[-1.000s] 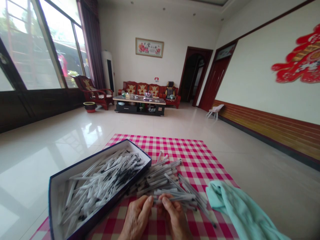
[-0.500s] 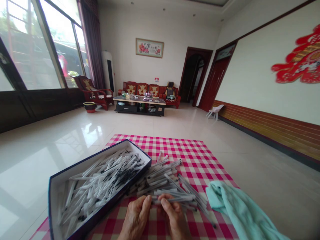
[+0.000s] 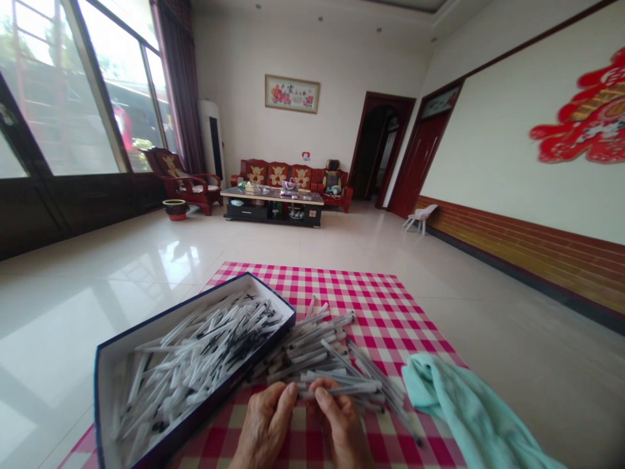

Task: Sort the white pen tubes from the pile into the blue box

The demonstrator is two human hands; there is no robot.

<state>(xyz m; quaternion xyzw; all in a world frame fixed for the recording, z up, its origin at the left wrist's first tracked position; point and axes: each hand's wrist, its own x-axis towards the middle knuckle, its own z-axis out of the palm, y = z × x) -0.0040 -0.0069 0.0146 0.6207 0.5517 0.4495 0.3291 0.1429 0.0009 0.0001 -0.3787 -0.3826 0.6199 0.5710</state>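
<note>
Both hands meet low in the middle of the head view, over the near end of a loose heap of white pens [image 3: 312, 348] with dark tips. My right hand [image 3: 340, 417] pinches a pen [image 3: 305, 395] between thumb and forefinger. At that pen's left end, the thumb and forefinger of my left hand [image 3: 267, 417] are closed on it; the grip itself is partly hidden. Left of my hands, a dark-blue box [image 3: 110, 404] with white inner walls holds many thin white and black pen parts [image 3: 209, 345].
A pink-and-white checked cloth [image 3: 385, 306] lies under the box and pens. A mint-green cloth [image 3: 463, 404] is bunched at the right. Farther off stand a coffee table [image 3: 273, 208], a red wooden sofa [image 3: 266, 170] and a small chair [image 3: 420, 216] on shiny floor tiles.
Hardly anything differs. My hands stay in the same place with the pen between them, only the fingertips shifting very slightly.
</note>
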